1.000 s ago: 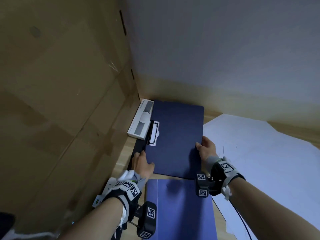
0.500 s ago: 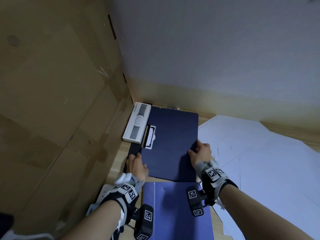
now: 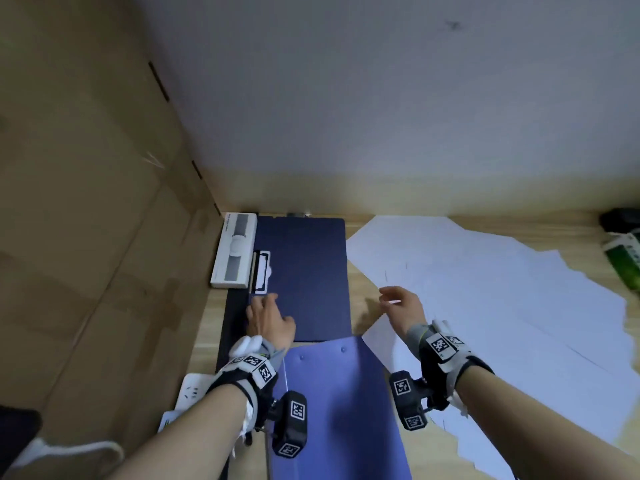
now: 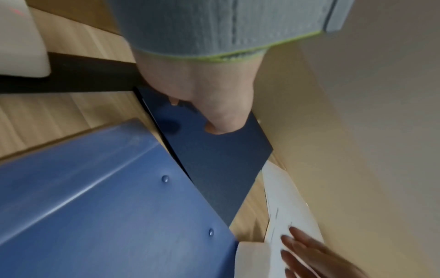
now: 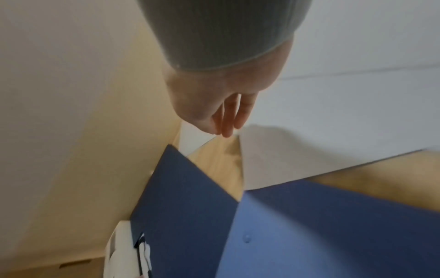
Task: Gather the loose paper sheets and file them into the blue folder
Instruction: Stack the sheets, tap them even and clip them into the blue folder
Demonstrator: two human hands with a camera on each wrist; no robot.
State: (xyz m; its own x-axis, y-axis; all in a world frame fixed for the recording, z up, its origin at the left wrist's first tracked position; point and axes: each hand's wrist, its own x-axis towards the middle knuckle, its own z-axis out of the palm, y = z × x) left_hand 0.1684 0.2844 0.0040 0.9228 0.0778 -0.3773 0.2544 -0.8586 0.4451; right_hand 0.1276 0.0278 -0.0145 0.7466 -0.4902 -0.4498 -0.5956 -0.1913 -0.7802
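The blue folder lies open on the wooden desk: its dark inner board (image 3: pixel 304 271) with a white clip (image 3: pixel 261 271) is farther away, and its lighter blue cover (image 3: pixel 339 403) is nearer me. My left hand (image 3: pixel 268 317) rests flat on the dark board's near left corner, and its thumb (image 4: pixel 219 122) presses the board. My right hand (image 3: pixel 398 301) hovers with relaxed fingers just right of the folder. It is over the near corner of the loose white paper sheets (image 3: pixel 485 289) and holds nothing. Its fingers (image 5: pixel 228 116) are straight and close together.
A white box (image 3: pixel 235 254) lies against the folder's left side, by a cardboard wall (image 3: pixel 86 237). A white wall closes the back. A green and black item (image 3: pixel 623 254) sits at the far right, and a white power strip (image 3: pixel 188 393) is by my left forearm.
My right hand has let go of the folder's right edge and moved right, over the papers. My left hand has shifted from the left edge onto the dark board.
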